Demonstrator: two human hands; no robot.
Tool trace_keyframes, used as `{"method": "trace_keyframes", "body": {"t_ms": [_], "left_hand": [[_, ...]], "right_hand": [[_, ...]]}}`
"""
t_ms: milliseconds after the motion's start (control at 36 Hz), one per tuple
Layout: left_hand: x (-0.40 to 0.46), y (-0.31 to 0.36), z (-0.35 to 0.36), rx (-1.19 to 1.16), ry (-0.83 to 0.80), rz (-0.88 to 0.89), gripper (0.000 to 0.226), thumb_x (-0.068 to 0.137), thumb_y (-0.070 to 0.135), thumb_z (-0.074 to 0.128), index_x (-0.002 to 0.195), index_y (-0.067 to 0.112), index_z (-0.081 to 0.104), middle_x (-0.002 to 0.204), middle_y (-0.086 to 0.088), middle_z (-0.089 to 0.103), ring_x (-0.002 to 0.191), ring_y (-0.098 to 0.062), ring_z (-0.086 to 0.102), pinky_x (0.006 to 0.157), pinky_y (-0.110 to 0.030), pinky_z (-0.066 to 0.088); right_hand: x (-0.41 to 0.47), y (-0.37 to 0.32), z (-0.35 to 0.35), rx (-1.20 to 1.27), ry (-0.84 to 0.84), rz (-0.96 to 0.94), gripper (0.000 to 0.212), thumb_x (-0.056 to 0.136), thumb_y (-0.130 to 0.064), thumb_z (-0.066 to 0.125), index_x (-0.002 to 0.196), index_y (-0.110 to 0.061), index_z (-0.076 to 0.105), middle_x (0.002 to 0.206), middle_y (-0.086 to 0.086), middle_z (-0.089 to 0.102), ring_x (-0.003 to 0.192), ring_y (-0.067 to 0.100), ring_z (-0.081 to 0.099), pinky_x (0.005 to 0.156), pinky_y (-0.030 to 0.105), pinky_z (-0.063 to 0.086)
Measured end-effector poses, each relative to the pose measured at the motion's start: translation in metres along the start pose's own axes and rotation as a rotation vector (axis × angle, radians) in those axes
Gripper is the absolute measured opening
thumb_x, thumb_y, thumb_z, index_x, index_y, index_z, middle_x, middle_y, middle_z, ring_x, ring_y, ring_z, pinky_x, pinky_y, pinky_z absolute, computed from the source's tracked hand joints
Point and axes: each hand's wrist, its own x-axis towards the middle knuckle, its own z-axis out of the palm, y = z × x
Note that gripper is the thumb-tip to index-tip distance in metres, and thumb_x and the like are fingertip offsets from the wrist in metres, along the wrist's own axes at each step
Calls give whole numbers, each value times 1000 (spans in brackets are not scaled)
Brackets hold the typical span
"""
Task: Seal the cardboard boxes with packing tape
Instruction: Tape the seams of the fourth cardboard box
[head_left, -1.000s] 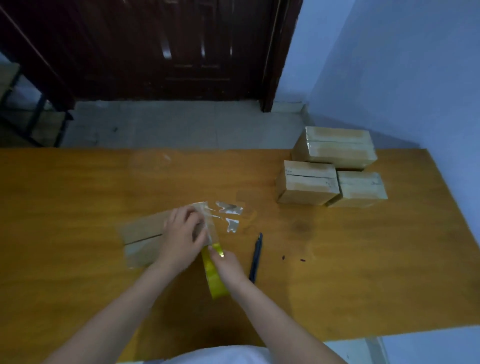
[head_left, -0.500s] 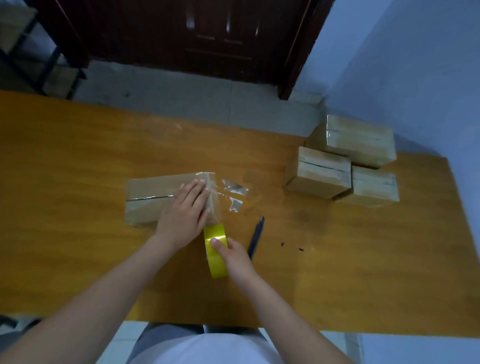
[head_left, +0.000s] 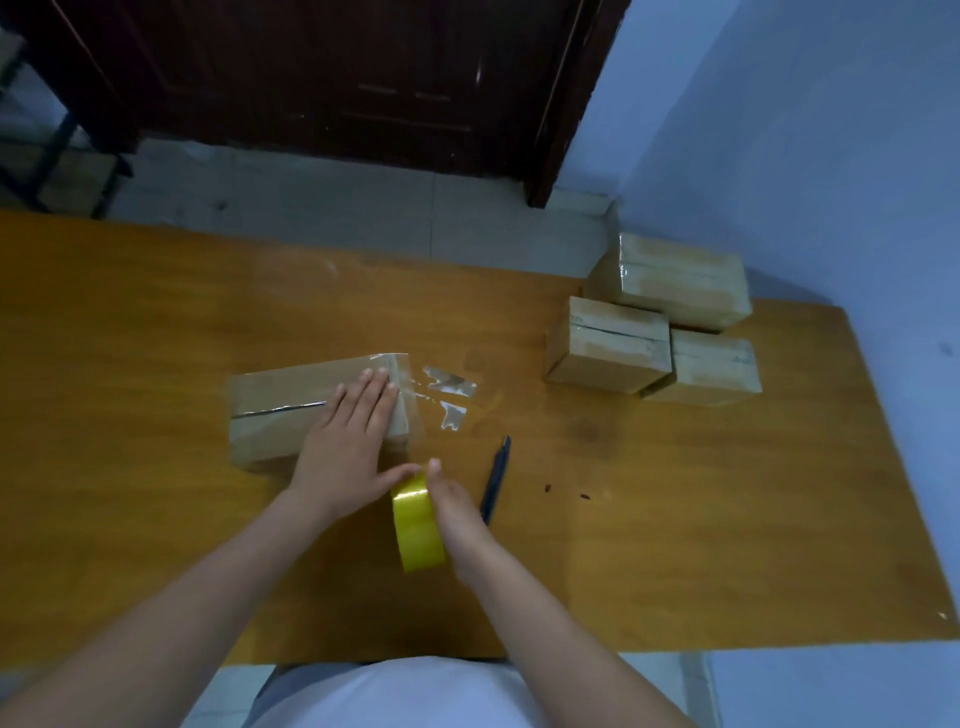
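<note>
head | my left hand (head_left: 347, 448) is pressing flat, fingers straight, on the cardboard box (head_left: 291, 410) mid-table (head_left: 156, 322) to pin the clear tape strip (head_left: 410, 410) | my right hand (head_left: 457, 512) is gripping the yellow tape roll (head_left: 415, 525), keeping the strip taut | utility knife (head_left: 496, 480) is lying beside for cutting | three taped boxes (head_left: 654, 322) are waiting far right

The room is dim, with a cool bluish cast on the wall (head_left: 831, 156) up and to the right of the hands. Soft, flat light leaves only faint shadows under the forearms. A pale sheen lies on the table (head_left: 156, 312) beyond the left hand (head_left: 345, 447), and tape scraps (head_left: 449, 387) just past the fingertips glint. The dark door (head_left: 337, 78) far ahead shows a few thin highlights. The picture is slightly soft overall, and the table's edges bow near the corners.
</note>
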Motion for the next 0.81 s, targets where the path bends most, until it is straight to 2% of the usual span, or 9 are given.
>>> {"method": "trace_keyframes", "body": {"t_ms": [83, 167, 250, 333, 389, 528, 611, 694, 806], "left_hand": [[0, 2, 0, 3, -22, -10, 106, 82, 81, 11, 142, -2, 38, 151, -18, 33, 141, -28, 27, 117, -37, 3], [-1, 2, -1, 11, -38, -17, 106, 81, 81, 12, 142, -1, 38, 151, -17, 34, 142, -28, 27, 117, -36, 2], [0, 2, 0, 15, -46, -16, 105, 81, 81, 14, 143, 0, 36, 152, -17, 32, 142, -27, 25, 117, -36, 2], [0, 2, 0, 18, -43, -20, 104, 81, 81, 15, 144, 0, 35, 152, -17, 32, 142, -27, 25, 117, -36, 2], [0, 2, 1, 21, -46, -23, 104, 80, 81, 17, 145, 0, 33, 153, -17, 30, 143, -27, 23, 117, -35, -1], [0, 2, -1, 27, -60, -18, 106, 79, 82, 21, 146, 1, 32, 154, -15, 28, 144, -25, 19, 117, -33, -6], [0, 2, -2, 31, -28, -5, 107, 78, 82, 20, 146, 1, 30, 154, -16, 27, 144, -26, 19, 117, -34, -6], [-1, 1, -2, 74, 9, 13, 109, 76, 84, 12, 149, 3, 21, 157, -14, 17, 146, -25, 10, 117, -36, -3], [-4, 1, -4, 65, 35, 57, 113, 74, 88, 12, 152, 6, 6, 160, -11, 1, 148, -24, -4, 117, -38, -6]], "right_hand": [[15, 10, -21, -63, 289, -128, 40, 97, -51, 36, 100, -13, 48, 100, 3, 54, 95, 21, 53, 79, 31, 40], [34, 19, -43, -276, 507, -66, 46, 94, -47, 47, 118, -8, 46, 121, 8, 48, 117, 28, 47, 91, 36, 40], [44, 25, -50, -536, 494, 11, 56, 94, -47, 50, 130, -6, 40, 135, 9, 39, 128, 28, 36, 97, 36, 38], [48, 30, -46, -753, 499, -45, 43, 96, -38, 50, 126, -9, 40, 133, 9, 41, 126, 26, 36, 97, 36, 39], [48, 31, -43, -804, 492, -59, 35, 98, -32, 48, 123, -9, 42, 131, 9, 44, 124, 26, 38, 96, 36, 39], [42, 26, -44, -786, 486, -60, 32, 97, -27, 47, 120, -5, 46, 126, 13, 50, 120, 29, 44, 93, 34, 38], [34, 16, -50, -580, 481, -108, 26, 97, -25, 50, 112, -4, 45, 110, 14, 56, 100, 31, 56, 69, 33, 39], [21, 2, -53, -476, 475, -262, 18, 95, -17, 54, 99, -12, 37, 95, 9, 53, 79, 25, 52, 59, 32, 34], [-4, -20, -52, -671, 522, -515, 19, 91, -10, 55, 91, -16, 37, 89, 3, 53, 79, 27, 54, 62, 40, 41]]}}
